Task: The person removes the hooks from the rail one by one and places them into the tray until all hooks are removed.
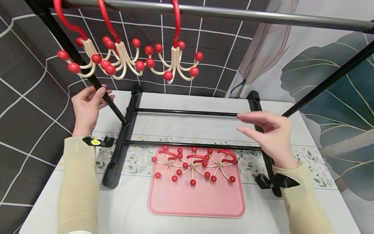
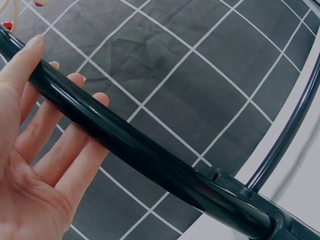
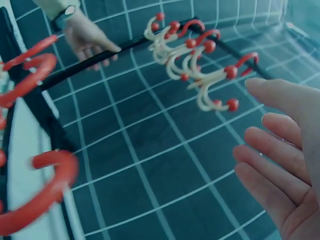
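My left hand holds the slanted black post of a garment rack, thumb on the near side and fingers behind it. My right hand is in the air over the rack's right side, thumb and fingers apart with nothing between them. In the right wrist view its fingers are loosely bent. Three cream multi-arm hanging hooks with red ball tips and red curved tops hang from the metal rail. Three more such hooks lie side by side on a pink tray.
The rack's black feet stand on a white table with a floral strip, joined by two low black crossbars. Another slanted post rises at the right. Behind are a dark grid-patterned cloth and a leaf-print curtain.
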Tool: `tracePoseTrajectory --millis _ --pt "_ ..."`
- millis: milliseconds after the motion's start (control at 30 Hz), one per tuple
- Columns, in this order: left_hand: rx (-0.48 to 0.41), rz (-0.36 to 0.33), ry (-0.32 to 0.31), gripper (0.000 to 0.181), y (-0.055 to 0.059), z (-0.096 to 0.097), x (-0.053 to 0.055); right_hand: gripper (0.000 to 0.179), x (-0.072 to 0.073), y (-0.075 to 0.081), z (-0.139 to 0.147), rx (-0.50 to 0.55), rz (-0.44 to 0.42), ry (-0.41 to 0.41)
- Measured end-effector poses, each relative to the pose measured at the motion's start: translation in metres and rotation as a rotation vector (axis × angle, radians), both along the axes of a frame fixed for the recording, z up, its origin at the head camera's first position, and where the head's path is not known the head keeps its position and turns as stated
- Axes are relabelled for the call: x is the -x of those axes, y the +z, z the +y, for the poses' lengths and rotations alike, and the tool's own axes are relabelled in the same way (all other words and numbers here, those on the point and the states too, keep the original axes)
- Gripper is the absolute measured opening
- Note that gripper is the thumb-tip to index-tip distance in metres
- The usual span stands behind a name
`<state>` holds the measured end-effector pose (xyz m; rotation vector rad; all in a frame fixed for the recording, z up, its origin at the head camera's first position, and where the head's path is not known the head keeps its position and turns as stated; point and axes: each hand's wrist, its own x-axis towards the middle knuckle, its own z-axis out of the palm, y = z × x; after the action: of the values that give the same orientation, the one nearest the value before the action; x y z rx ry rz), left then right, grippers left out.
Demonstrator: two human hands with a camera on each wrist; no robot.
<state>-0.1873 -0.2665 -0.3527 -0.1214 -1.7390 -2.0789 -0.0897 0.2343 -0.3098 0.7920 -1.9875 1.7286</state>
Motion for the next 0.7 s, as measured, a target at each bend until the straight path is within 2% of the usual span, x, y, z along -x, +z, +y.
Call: tracePoseTrajectory --millis 200,300,500,600,700 --pt "-0.007 0.007 -0.003 0.03 0.0 0.0 0.0 0.032 0.012 0.052 -0.026 0.001 0.093 -0.036" --pt "-0.006 0.006 -0.003 0.031 -0.001 0.0 0.0 0.032 0.02 0.072 -0.04 0.028 0.131 -0.078" --pt "0.0 0.0 -0.003 0.031 -0.001 0.0 0.0 0.028 0.037 0.099 -0.066 0.118 0.181 -0.16" --pt "0.004 0.003 -0.003 0.033 -0.001 0.0 0.0 0.027 0.047 0.108 -0.079 0.14 0.199 -0.155" --pt "0.005 0.003 0.0 0.033 -0.001 0.0 0.0 0.026 0.057 0.117 -0.091 0.109 0.248 -0.146"
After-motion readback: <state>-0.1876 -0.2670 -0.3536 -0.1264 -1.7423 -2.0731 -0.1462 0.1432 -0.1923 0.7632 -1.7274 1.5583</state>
